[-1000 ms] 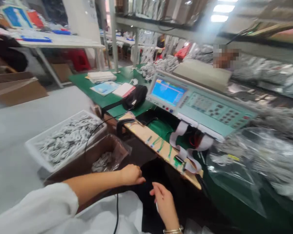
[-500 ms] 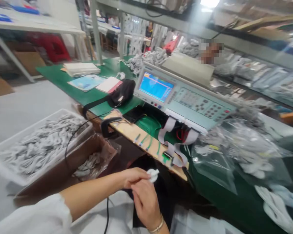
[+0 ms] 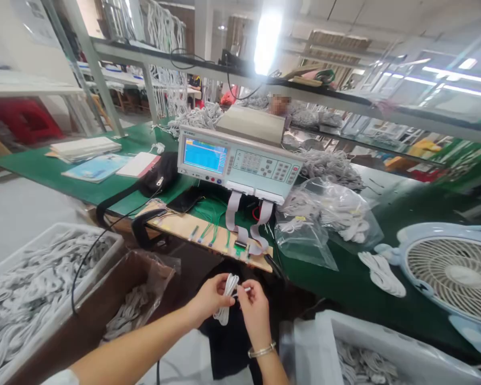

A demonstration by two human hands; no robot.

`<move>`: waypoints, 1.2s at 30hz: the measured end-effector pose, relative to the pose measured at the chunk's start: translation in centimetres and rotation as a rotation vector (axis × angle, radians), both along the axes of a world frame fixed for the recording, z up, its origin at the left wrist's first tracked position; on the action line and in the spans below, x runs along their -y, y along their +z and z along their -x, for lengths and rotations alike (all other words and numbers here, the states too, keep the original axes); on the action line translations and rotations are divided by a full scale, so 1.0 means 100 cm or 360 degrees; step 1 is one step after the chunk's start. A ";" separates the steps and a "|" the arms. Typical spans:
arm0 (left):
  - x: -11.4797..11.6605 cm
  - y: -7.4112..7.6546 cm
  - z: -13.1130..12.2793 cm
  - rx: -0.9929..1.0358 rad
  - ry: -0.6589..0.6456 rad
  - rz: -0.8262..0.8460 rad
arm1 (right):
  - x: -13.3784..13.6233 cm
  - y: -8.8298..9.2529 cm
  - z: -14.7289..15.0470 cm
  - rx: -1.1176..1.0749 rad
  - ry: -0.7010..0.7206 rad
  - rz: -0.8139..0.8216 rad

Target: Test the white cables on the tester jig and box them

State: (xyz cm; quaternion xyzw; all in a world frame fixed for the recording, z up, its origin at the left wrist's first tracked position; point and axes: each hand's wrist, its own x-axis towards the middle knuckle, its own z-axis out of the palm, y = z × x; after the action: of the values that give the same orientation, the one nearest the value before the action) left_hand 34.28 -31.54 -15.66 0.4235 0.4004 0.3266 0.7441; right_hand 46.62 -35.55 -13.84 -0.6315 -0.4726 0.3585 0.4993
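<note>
My left hand [image 3: 209, 297] is closed round a coiled white cable [image 3: 226, 300] held over my lap. My right hand [image 3: 253, 306], with a bracelet on the wrist, pinches the cable's free end beside the coil. Both hands hover just in front of a wooden test board [image 3: 192, 231] with green wires and small connectors. Grey ribbon cables [image 3: 240, 220] run from the board up to a pale green tester [image 3: 240, 163] with a blue screen.
A white crate [image 3: 20, 278] and a brown box [image 3: 116, 299] of white cables stand at my left. Another white crate [image 3: 364, 353] is at lower right. A plastic bag of cables [image 3: 328, 211], a fan [image 3: 452, 272] and a black pouch [image 3: 156, 176] lie on the green table [image 3: 40, 166].
My view has swung to the right and upward. The hands came together and lifted a coiled white cable; the right hand now pinches its end.
</note>
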 end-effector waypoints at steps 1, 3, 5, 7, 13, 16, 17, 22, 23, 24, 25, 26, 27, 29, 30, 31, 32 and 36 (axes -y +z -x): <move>0.000 0.001 0.000 0.0002 -0.0027 -0.0020 | 0.000 -0.001 0.000 -0.0057 0.0014 0.0022; 0.001 0.002 0.000 -0.0004 -0.0072 -0.0059 | -0.001 -0.004 -0.002 -0.0182 0.0043 0.0110; 0.002 0.004 0.000 -0.0018 -0.0065 -0.0049 | -0.004 -0.008 -0.005 -0.0304 0.0052 0.0203; 0.002 0.008 0.000 0.0020 -0.0026 -0.0002 | -0.007 -0.011 -0.009 -0.0396 -0.0009 0.0239; -0.010 0.017 0.006 0.0166 -0.0240 -0.0048 | -0.013 -0.009 -0.012 -0.0513 -0.0217 0.0181; -0.019 0.014 0.006 0.0029 -0.0254 -0.0082 | -0.015 -0.005 -0.008 -0.0461 -0.0080 0.0195; -0.022 0.012 0.007 -0.0025 -0.0269 -0.0136 | -0.015 -0.004 -0.005 -0.0448 -0.0056 0.0198; -0.024 0.016 0.007 -0.0564 -0.0079 -0.0746 | -0.016 0.002 0.001 -0.0189 -0.0003 0.0169; -0.024 0.018 0.006 -0.0615 -0.0023 -0.0801 | -0.016 0.004 0.001 -0.0100 0.0032 0.0155; -0.023 0.019 0.005 -0.0616 0.0003 -0.0793 | -0.017 0.006 0.000 -0.0035 0.0066 0.0142; -0.023 0.019 0.002 -0.0578 0.0008 -0.0725 | -0.018 0.008 -0.002 -0.0006 0.0087 0.0137; -0.024 0.019 0.000 -0.0508 0.0000 -0.0615 | -0.019 0.009 -0.003 -0.0012 0.0089 0.0142; -0.024 0.019 -0.003 -0.0417 -0.0013 -0.0480 | -0.021 0.009 -0.005 -0.0044 0.0080 0.0155; -0.027 0.017 -0.007 -0.0228 -0.0020 -0.0218 | -0.025 0.010 -0.010 -0.0138 0.0072 0.0191; -0.028 0.017 -0.008 -0.0150 -0.0013 -0.0121 | -0.027 0.010 -0.012 -0.0182 0.0079 0.0211; -0.030 0.017 -0.008 -0.0094 -0.0006 -0.0052 | -0.030 0.009 -0.014 -0.0222 0.0089 0.0228; -0.032 0.017 -0.007 -0.0059 -0.0003 -0.0005 | -0.032 0.009 -0.016 -0.0265 0.0092 0.0240; -0.039 0.021 0.003 -0.0014 -0.0041 0.0076 | -0.038 0.010 -0.018 -0.0475 0.0073 0.0329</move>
State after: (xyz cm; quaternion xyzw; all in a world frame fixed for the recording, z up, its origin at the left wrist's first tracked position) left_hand 33.93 -27.66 -13.51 0.4122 0.4059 0.3057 0.7563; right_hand 48.40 -31.75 -12.82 -0.6084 -0.3682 0.5062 0.4879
